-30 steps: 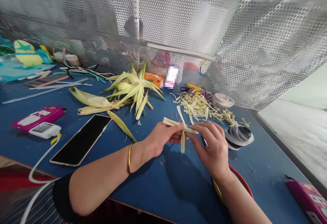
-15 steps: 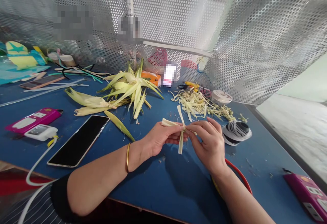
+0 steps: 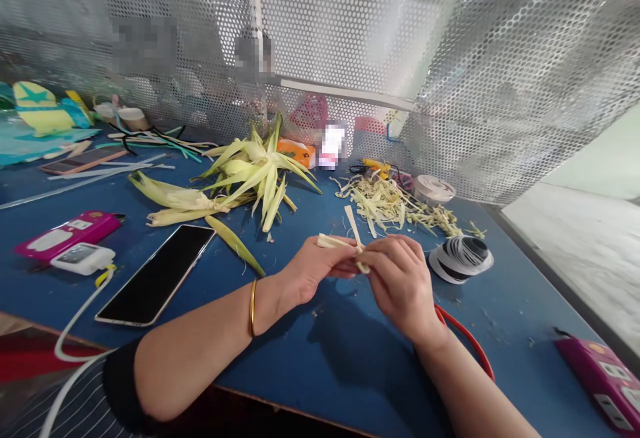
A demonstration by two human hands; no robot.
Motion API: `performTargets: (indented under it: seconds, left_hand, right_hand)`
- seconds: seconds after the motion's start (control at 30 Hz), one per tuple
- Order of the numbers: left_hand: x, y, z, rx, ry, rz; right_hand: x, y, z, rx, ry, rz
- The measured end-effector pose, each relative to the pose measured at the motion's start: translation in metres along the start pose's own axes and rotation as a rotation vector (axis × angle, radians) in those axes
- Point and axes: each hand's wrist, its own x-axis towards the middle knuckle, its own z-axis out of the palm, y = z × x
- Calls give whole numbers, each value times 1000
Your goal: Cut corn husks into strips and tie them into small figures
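Observation:
Pale corn husk strips cross one another between my two hands above the blue table. My left hand pinches them from the left, one strip end poking up past the thumb and another lying along it. From the right, my right hand has its fingers closed on the lower strip near the crossing, where a short folded end shows. The fingers partly cover the crossing. Beyond the hands lies a pile of shredded husk strips. Whole green-yellow corn husks are heaped to the far left.
A large black phone and a magenta power strip lie on the left. A black-and-white striped roll stands beside my right hand. Another magenta power strip is at the right edge. A perforated metal screen rises behind the table.
The lower husk strip hung straight down before; now its end is folded up at the crossing under my right fingers. My right hand has shifted slightly left and curled more.

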Motion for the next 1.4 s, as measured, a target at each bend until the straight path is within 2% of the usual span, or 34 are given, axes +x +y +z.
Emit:
performTargets:
  seconds: [0.1,0.2,0.27,0.33,0.43,0.57,0.63,0.73,0.83,0.93,1.13,1.4]
  left_hand:
    - [-3,1,2,92,-4,12]
    - [-3,2,1,199,-30,8]
    - [-2,2,-1,252,-61,-16]
    - [-2,1,-2,275,-75,-37]
    - [-1,1,-2,309,-52,-9]
    - [2,-1,-4,377,65,149]
    - [2,-3,-3,311,31,179]
    - [1,-7,1,103,-92,133]
    - [0,-12,5,-23,-57,92]
    - [0,-14,6,-57,-17,63]
    - [-2,-14,6,-127,-38,-11]
    - [-1,-16,7,-93,-47,37]
  right_hand:
    - [-1,-1,5,222,44,324]
    - [-1,0,8,466,-18,604]
    - [0,1,7,627,-103,744]
    - [2,2,4,731,-163,808]
    - [4,2,2,709,-141,786]
    - [4,-2,4,616,-19,752]
    - [4,-4,6,610,37,760]
    - [4,-8,7,636,78,801]
    - [3,-10,8,644,104,842]
    - [0,-10,11,619,134,859]
    - [-1,-8,15,690,208,897]
    - [-2,-6,13,608,178,869]
